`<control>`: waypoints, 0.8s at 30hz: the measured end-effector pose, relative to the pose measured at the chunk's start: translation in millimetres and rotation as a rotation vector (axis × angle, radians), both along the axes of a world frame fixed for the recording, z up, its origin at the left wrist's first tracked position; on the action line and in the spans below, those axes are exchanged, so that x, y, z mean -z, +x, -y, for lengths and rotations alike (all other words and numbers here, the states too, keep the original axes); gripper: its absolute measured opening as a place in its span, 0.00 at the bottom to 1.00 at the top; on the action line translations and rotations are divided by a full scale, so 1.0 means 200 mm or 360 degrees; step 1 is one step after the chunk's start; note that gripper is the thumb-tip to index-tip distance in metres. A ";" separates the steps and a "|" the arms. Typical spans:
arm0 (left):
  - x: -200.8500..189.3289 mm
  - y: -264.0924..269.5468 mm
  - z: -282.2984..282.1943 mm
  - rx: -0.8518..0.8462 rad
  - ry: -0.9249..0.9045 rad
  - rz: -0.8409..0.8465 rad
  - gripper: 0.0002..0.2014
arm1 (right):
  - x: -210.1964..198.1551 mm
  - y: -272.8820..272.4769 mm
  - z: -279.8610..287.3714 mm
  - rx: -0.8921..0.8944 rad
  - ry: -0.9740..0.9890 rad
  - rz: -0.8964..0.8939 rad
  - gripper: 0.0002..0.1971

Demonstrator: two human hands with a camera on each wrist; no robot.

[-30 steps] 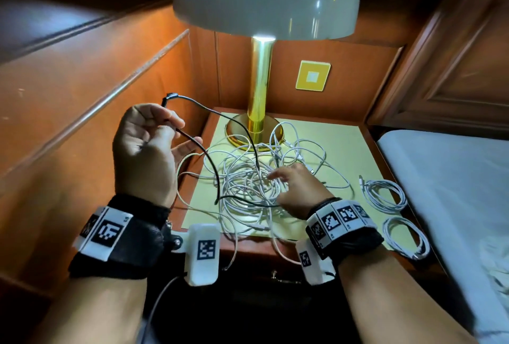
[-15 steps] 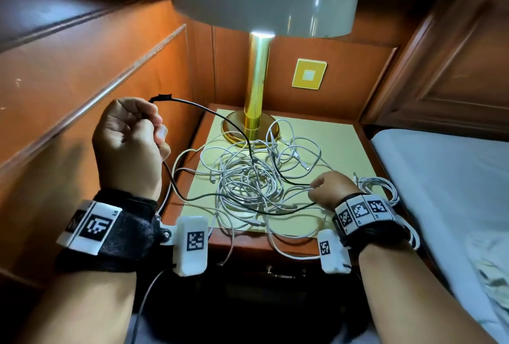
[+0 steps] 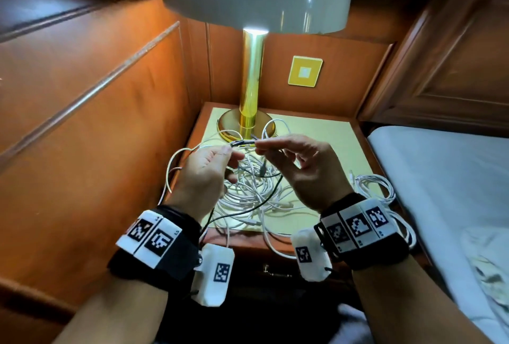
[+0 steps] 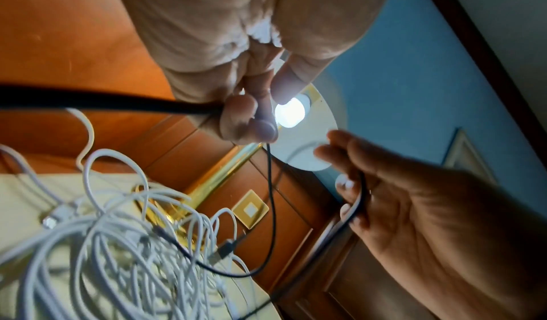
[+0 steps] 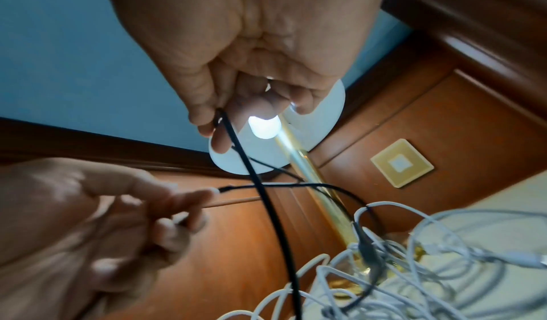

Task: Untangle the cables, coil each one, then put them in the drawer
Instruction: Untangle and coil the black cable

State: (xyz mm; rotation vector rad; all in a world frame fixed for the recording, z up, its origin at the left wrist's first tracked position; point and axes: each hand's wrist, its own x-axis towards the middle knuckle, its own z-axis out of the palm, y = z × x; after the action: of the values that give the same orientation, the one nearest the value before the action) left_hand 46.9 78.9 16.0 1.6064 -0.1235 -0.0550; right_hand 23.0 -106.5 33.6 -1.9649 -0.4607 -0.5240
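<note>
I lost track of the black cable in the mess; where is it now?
In the head view the black cable is held up between the left hand and right hand, above the tangle of white cables.

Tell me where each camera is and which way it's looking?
Head: worn on the head, looking down at the nightstand; shows left hand, right hand, both wristbands.
Left wrist: looks along the left hand, up past the white cable tangle; the right hand shows too.
Right wrist: looks along the right hand, upward; the left hand shows too.
Shared: all see the black cable both hands pinch, and the lamp.
</note>
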 end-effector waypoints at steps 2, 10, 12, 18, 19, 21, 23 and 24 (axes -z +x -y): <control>0.00 -0.02 0.02 0.0056 -0.0086 -0.0146 0.22 | 0.00 -0.01 -0.01 -0.0063 0.0076 -0.0104 0.10; -0.08 -0.06 0.02 0.0141 -0.0260 0.0071 0.11 | 0.02 -0.07 -0.01 -0.0049 -0.0076 -0.0117 0.10; -0.12 -0.07 0.01 0.0085 -0.0281 0.0238 0.09 | 0.02 -0.09 -0.01 0.0010 -0.0109 -0.0086 0.11; -0.33 -0.20 -0.06 0.0017 -0.0358 0.0657 0.10 | 0.04 -0.13 0.01 0.0346 -0.0143 -0.0021 0.35; -0.35 -0.22 -0.08 0.0046 -0.0359 0.0668 0.10 | 0.04 -0.14 0.01 0.0338 -0.0155 -0.0028 0.40; -0.40 -0.29 -0.10 0.0145 -0.0381 0.0625 0.12 | 0.03 -0.18 0.00 0.0265 -0.0243 -0.0002 0.48; -0.46 -0.38 -0.12 0.0258 -0.0401 0.0576 0.14 | 0.02 -0.22 -0.02 0.0182 -0.0308 0.0034 0.50; -0.48 -0.43 -0.12 0.0300 -0.0413 0.0564 0.14 | 0.01 -0.25 -0.04 0.0157 -0.0305 0.0034 0.48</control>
State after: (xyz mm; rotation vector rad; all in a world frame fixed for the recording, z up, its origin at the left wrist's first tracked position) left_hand -38.6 103.8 111.3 1.3290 -0.5361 0.0976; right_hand -26.5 -99.2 30.9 -2.1762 -0.4423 -0.5815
